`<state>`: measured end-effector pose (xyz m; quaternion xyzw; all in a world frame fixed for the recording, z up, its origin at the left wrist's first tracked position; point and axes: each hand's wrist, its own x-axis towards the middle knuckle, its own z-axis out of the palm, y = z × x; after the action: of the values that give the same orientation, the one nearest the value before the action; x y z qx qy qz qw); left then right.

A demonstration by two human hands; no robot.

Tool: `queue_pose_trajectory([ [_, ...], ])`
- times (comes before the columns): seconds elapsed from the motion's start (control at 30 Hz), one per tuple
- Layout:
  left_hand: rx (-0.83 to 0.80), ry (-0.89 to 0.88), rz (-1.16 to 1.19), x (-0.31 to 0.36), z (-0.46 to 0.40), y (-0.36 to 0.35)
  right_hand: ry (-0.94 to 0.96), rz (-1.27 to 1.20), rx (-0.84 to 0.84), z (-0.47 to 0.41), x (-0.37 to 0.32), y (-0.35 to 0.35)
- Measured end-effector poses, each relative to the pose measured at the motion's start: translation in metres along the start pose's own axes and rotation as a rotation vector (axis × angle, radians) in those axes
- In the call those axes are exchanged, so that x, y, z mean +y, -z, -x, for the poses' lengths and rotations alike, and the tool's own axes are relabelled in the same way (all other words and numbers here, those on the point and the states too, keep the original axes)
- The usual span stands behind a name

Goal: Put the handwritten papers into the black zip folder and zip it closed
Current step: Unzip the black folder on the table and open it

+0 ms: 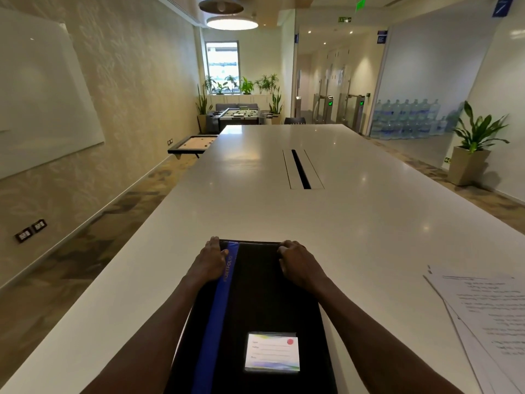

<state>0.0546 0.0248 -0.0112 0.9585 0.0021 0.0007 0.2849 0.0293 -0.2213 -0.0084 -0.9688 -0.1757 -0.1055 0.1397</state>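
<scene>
Folder (255,308) lay shut at bottom centre of the table (369,223); papers (488,317) were still outside it, lower right. Left hand (208,263) lay flat, fingers together, on its far corner; right hand (298,265) curled at the far edge (zip hidden). Barely started.

The zip folder (255,302) lies on the worktop (284,211) at its near edge. Both hands rest on the folder's far end, left hand (208,261) left, right hand (298,264) right. The handwritten papers (488,317) lie to the folder's right, apart from it.
</scene>
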Motion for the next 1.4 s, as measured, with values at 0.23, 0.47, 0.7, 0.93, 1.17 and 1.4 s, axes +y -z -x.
queue_pose_trajectory([
  [0.23,0.04,0.031,0.038,-0.004,-0.034,-0.005,0.007,-0.004,0.034,-0.024,0.0,-0.019],
  [0.47,0.158,0.077,0.144,-0.011,-0.055,-0.013,0.034,-0.02,0.038,-0.05,-0.002,-0.032],
  [0.7,0.261,0.146,0.306,-0.017,-0.064,-0.023,0.023,-0.076,0.04,-0.081,-0.004,-0.045],
  [0.93,0.323,0.108,0.319,-0.026,-0.067,-0.028,0.058,-0.213,-0.071,-0.123,-0.03,-0.054],
  [1.17,0.342,0.084,0.332,-0.029,-0.066,-0.028,0.07,-0.227,-0.198,-0.154,-0.047,-0.059],
  [1.4,0.327,0.082,0.372,-0.031,-0.064,-0.027,0.054,-0.308,-0.269,-0.17,-0.05,-0.059],
])
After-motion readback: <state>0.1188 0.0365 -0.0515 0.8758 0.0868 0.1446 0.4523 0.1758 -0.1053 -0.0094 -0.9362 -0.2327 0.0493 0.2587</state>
